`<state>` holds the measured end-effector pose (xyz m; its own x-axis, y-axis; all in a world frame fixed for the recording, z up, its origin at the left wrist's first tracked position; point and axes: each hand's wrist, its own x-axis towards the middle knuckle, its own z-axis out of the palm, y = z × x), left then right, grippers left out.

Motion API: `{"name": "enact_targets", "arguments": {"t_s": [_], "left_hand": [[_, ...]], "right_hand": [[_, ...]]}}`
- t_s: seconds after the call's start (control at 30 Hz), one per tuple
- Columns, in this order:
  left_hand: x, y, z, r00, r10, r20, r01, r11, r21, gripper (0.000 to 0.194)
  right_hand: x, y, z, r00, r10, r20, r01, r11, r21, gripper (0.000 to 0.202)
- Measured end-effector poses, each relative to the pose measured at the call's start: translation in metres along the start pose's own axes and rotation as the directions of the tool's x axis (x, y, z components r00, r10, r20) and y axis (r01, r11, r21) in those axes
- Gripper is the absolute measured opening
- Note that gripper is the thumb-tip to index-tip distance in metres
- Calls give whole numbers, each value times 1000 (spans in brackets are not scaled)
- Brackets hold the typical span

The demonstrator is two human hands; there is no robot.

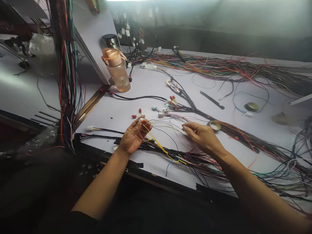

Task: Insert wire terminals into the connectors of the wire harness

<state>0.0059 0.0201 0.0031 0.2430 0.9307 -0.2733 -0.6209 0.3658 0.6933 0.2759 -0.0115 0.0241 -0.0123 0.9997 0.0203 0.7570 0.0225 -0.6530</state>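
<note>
My left hand (133,136) is closed on a small white and orange connector (143,120), held up above the near harness. Yellow and thin dark wires run out of it. To the right, my right hand (201,135) has its thumb and fingers pinched together at a thin wire (170,125) that stretches across from the connector. Two red connectors (134,116) lie just beyond my left hand. Below both hands a thick bundle of black, red and yellow wires (185,157) runs along the table's front edge.
A pinkish bottle (118,73) stands at the back left. Another taped harness (202,113) crosses the table (146,84) with white connectors. A tape roll (214,125) sits beyond my right hand. Loose wires (219,66) cover the back, and a bundle (67,65) hangs at the left.
</note>
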Motion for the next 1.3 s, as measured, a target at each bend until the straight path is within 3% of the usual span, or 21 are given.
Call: {"name": "enact_targets", "arguments": {"t_s": [0.17,0.3,0.6,0.8,0.9,1.03,1.2,1.3], "left_hand": [[0,1,-3,999,-29,22,28,999,18,28],[-1,1,-1,999,-22,32,21,999,29,35],[-6,-2,-4,997,49,62,-55,994,93,34],[-6,-2,-3,991,78,110,-89,991,98,30],[-5,-1,-2,993,81,81,-88,992,89,32],[-4,0,-2,996,64,58,-68,996,54,34],[-1,2,-2,996,75,38,-76,997,23,33],[1,3,-2,997,73,31,-73,997,8,34]], "right_hand": [[2,-2,1,999,53,5,-53,999,12,27],[8,-9,9,999,17,30,-16,999,-29,24],[24,-14,33,998,-53,18,56,907,-417,21],[31,-19,40,998,-61,7,59,917,-395,17],[30,-17,34,1000,-19,-9,16,954,-299,18],[21,-8,9,996,41,-83,-53,989,-138,22],[-9,5,-30,982,74,-174,-82,996,-40,26],[-32,8,-36,985,118,-122,-123,992,-38,25]]}}
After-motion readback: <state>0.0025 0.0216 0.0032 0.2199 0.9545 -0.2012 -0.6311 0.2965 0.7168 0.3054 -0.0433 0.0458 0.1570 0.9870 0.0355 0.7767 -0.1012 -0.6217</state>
